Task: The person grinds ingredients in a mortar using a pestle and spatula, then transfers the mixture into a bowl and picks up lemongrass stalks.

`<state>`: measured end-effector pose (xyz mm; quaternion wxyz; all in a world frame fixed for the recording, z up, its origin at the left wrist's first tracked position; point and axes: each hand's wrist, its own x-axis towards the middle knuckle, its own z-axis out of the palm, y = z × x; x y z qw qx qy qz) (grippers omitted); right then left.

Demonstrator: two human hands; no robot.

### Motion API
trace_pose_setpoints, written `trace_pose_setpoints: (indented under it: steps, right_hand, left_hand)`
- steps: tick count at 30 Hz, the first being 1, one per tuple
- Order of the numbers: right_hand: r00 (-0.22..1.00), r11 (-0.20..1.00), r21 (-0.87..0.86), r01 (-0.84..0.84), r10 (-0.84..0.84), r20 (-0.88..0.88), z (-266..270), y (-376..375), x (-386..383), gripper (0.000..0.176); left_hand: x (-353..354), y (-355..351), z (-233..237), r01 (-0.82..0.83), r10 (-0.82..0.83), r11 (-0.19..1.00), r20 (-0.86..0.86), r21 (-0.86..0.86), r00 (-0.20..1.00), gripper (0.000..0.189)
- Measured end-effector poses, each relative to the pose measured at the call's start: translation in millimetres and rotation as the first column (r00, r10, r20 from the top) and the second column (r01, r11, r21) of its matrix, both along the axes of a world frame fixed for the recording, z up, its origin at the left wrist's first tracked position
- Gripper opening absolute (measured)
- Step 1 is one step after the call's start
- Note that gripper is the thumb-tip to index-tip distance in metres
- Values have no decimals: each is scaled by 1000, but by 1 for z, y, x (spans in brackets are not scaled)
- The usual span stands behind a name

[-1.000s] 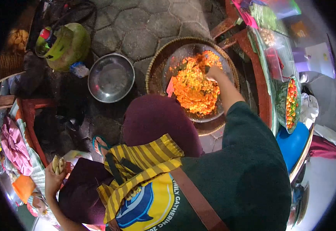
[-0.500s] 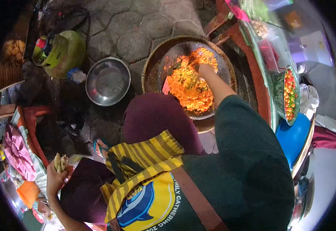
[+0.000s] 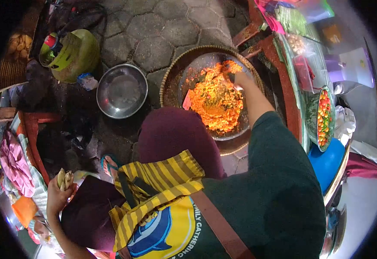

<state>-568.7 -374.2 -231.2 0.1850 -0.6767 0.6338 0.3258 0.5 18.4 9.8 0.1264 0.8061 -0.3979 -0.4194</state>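
My right hand (image 3: 243, 81) is closed over the right side of a coarse orange mash (image 3: 216, 101). A short dark piece shows at its fingers; what it grips is mostly hidden. The mash lies spread in a wide, shallow grey dish (image 3: 188, 77), set inside a round woven tray (image 3: 167, 82). A small pink-red piece (image 3: 186, 100) rests at the mash's left edge. Low at the left, beside my knee, my left hand (image 3: 58, 195) wraps round a small bunch of pale stalks (image 3: 64, 179), their blunt ends pointing up.
An empty metal basin (image 3: 122, 91) sits on the paving left of the tray. Behind it stands a green gas cylinder (image 3: 74, 56). A bench at the right carries a long dish of red and green chillies (image 3: 323, 116) and a blue bowl (image 3: 326, 164). Pink cloth (image 3: 15, 164) lies far left.
My right hand has shifted a little to the right across the mash. The left hand keeps its hold on the stalks, and the view has tilted slightly.
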Motion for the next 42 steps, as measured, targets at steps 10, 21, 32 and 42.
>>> trace_pose_setpoints:
  steps: [10, 21, 32, 42]
  right_hand:
    - [1000, 969, -246, -7, 7, 0, -43, 121, 29, 43]
    - [975, 971, -233, -42, 91, 202, -12, 125, 76, 42]
    - [983, 993, -48, -106, 97, -152, 10, 68, -7, 41]
    - [996, 977, -214, 8, -26, -85, -10, 70, 25, 38]
  left_hand:
    - [8, 0, -10, -13, 12, 999, 41, 33, 999, 22]
    - [11, 5, -9, 115, -117, 993, 99, 29, 988, 20]
    - [-14, -22, 8, 41, -45, 997, 66, 59, 997, 22]
    - [1, -26, -6, 113, -120, 989, 66, 100, 991, 29]
